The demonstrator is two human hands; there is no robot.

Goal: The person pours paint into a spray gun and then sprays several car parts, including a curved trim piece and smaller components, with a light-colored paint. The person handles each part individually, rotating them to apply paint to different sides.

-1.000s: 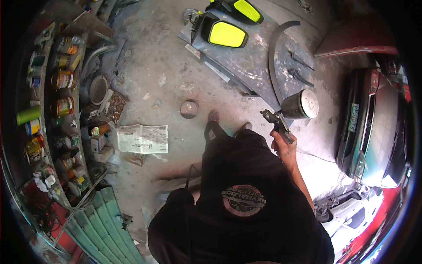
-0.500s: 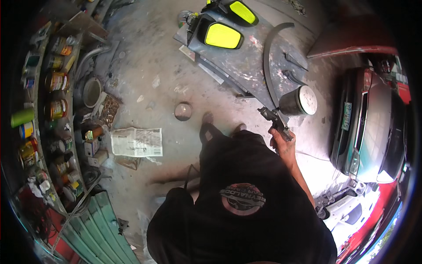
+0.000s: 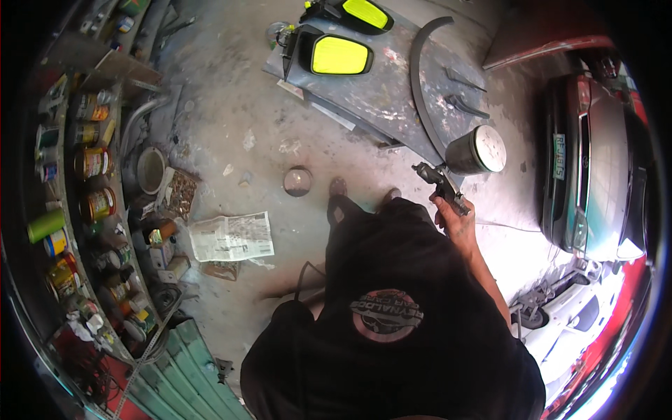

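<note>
My right hand (image 3: 456, 215) is closed round the grip of a spray gun (image 3: 442, 187). Its round metal cup (image 3: 476, 150) with a pale lid tilts out to the right, close to the table's near corner. Ahead of the gun is a dark, paint-spotted table (image 3: 392, 91). On it lie a long curved dark strip (image 3: 418, 87), two small dark trim pieces (image 3: 465, 106), and two car side mirrors, the nearer mirror (image 3: 341, 55) and the farther mirror (image 3: 367, 14), with bright yellow faces. My left hand is out of sight; only the dark sleeve shows on that side.
Shelves of paint cans (image 3: 96, 203) line the left. A newspaper sheet (image 3: 232, 236), a round lid-like disc (image 3: 297, 180) and a bucket (image 3: 151, 170) are on the floor. Green corrugated panels (image 3: 185, 371) lean at lower left. A car (image 3: 595, 168) stands at the right.
My view has turned slightly, so the table and mirrors sit farther left and the shelves lower. My right hand keeps its hold on the spray gun.
</note>
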